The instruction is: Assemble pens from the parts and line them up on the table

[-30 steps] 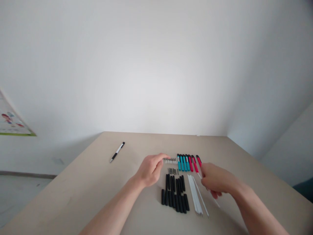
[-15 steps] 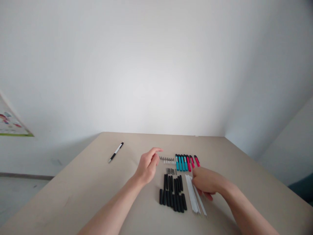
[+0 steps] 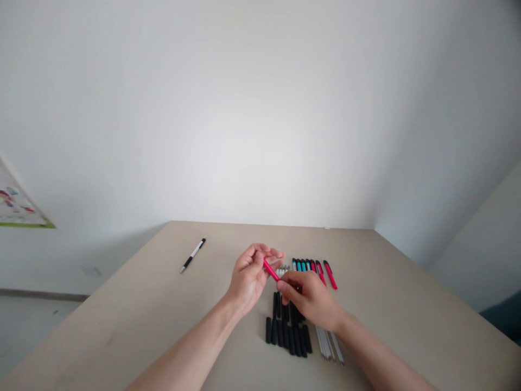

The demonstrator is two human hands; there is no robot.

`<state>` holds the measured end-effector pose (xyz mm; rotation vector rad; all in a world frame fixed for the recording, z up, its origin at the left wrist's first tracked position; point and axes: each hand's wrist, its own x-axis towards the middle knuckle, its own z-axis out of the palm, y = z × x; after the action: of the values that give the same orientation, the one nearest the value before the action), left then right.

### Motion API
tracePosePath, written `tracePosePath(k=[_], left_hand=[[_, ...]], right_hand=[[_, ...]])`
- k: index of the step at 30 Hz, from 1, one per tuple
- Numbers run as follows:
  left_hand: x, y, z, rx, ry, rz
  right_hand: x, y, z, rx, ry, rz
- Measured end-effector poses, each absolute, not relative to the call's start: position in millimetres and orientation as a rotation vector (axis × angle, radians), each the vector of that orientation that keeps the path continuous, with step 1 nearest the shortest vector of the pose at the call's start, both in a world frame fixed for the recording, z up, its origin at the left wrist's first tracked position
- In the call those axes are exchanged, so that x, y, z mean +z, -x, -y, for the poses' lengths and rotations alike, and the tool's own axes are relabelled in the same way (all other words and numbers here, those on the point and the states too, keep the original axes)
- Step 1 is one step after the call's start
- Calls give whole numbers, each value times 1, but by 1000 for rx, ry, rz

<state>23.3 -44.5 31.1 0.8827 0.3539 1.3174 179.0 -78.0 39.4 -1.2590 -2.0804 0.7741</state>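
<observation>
Between my two hands is a red pen barrel [image 3: 271, 270], tilted down to the right. My left hand [image 3: 253, 274] pinches its upper end between thumb and fingers. The lower end sits in the fingertips of my right hand [image 3: 311, 297]. Black grips [image 3: 291, 336] lie in rows below the hands. White refills [image 3: 329, 347] lie partly under my right wrist. Behind the hands are teal barrels [image 3: 301, 265], red barrels [image 3: 330, 276] with black clips, and small metal tips [image 3: 285, 267], partly hidden.
At the left of the beige table [image 3: 154, 304] lies a black and white pen [image 3: 193, 255]. A white wall [image 3: 260, 119] stands behind the table. A poster [image 3: 20, 201] hangs at the far left.
My right hand has moved left and up from the refills to meet my left hand. A red barrel now shows between them. My left hand has turned, its fingers nearer the small parts.
</observation>
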Motion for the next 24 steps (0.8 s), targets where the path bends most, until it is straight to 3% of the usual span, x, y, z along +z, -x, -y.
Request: tracePosePath(k=[11, 24], left_hand=[[21, -25, 41, 1058, -730, -794], [16, -17, 37, 892, -827, -814]], right_hand=[[30, -196, 61, 640, 1266, 1528], [32, -198, 58, 569, 1298, 1402]])
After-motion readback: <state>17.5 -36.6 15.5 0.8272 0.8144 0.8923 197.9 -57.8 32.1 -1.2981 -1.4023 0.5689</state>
